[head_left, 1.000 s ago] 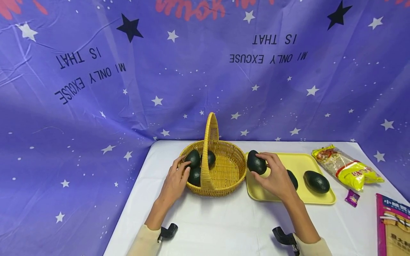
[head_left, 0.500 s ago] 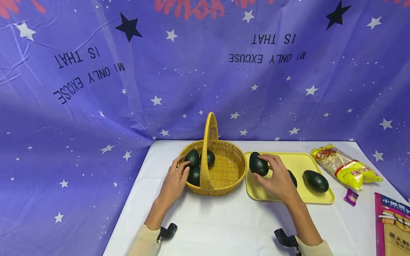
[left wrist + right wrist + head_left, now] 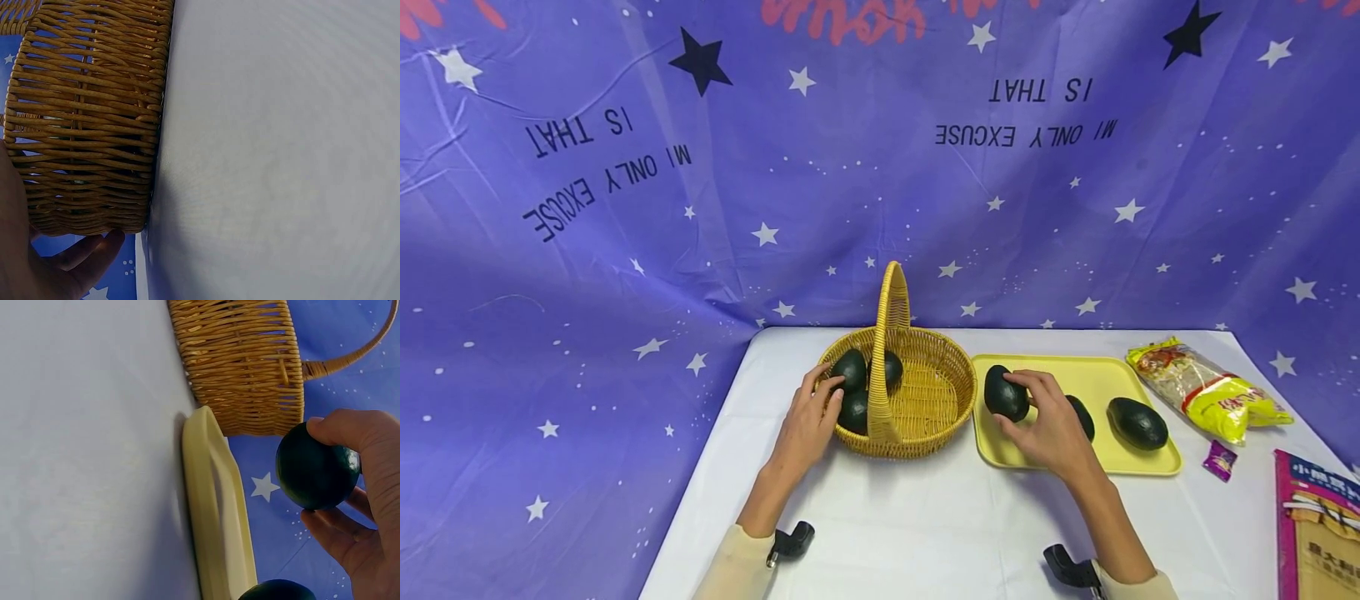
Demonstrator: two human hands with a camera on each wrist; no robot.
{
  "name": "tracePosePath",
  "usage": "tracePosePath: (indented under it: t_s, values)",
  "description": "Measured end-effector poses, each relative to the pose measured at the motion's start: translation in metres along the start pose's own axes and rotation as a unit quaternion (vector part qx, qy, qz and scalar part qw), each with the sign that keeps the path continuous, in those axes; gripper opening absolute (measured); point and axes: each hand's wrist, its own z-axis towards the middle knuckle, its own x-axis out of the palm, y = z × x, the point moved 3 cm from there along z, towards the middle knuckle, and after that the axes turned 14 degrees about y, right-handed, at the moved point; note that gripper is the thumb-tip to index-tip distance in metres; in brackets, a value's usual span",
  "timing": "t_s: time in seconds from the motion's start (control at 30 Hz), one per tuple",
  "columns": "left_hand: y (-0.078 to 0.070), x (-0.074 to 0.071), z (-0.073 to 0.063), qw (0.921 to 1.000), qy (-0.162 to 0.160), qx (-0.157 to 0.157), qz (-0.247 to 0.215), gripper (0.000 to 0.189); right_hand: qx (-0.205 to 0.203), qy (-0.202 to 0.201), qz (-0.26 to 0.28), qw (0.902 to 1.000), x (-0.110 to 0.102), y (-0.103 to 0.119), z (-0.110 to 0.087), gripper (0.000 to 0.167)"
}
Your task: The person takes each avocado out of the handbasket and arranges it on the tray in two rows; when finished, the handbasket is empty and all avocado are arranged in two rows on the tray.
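The right hand grasps one avocado between its thumb and fingers, above the 9 o'clock part of the yellow tray. The right wrist view shows this fruit lifted, apart from the tray. The left hand is placed at the 9 o'clock side of the basket, with its fingers against it; whether it really grips, I cannot tell.

As I judge, the work is somewhere near its middle, because the fruits are divided. Three avocados lie together in the basket, at its 9 to 11 o'clock side, one of them partly covered by the handle. Two more avocados are on the tray, one toward its 3 o'clock end and one near the middle, half hidden by the right hand. The lifted one is not yet put down. In which direction the fruits are travelling, these pictures do not settle; so three may be what is done, or what is left.

The noodle bag and the small purple packet, beyond the tray's 3 o'clock end, seem to have no part in it.
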Motion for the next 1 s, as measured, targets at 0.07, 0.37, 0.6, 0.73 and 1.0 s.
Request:
tracePosePath:
  t_s: [0.07, 0.37, 0.6, 0.73, 1.0]
  values:
    - [0.0, 0.0, 0.0, 1.0, -0.001, -0.001, 0.001, 0.05, 0.006, 0.005, -0.004, 1.0, 0.001, 0.0, -0.002, 0.07]
    - [-0.002, 0.001, -0.002, 1.0, -0.004, 0.002, -0.004, 0.05, 0.019, 0.012, -0.012, 0.9997, 0.007, -0.002, -0.012, 0.07]
    - [0.001, 0.001, -0.002, 1.0, 0.004, -0.007, -0.003, 0.052, 0.025, 0.019, -0.008, 0.9995, 0.012, -0.003, -0.016, 0.07]
    - [0.002, 0.001, -0.002, 0.9999, 0.007, -0.009, -0.004, 0.053, 0.032, 0.023, -0.01, 0.9992, 0.014, -0.004, -0.017, 0.071]
    - [0.003, 0.001, 0.0, 1.0, 0.002, -0.004, 0.0, 0.052, 0.042, 0.033, -0.017, 0.9984, 0.018, -0.006, -0.018, 0.071]
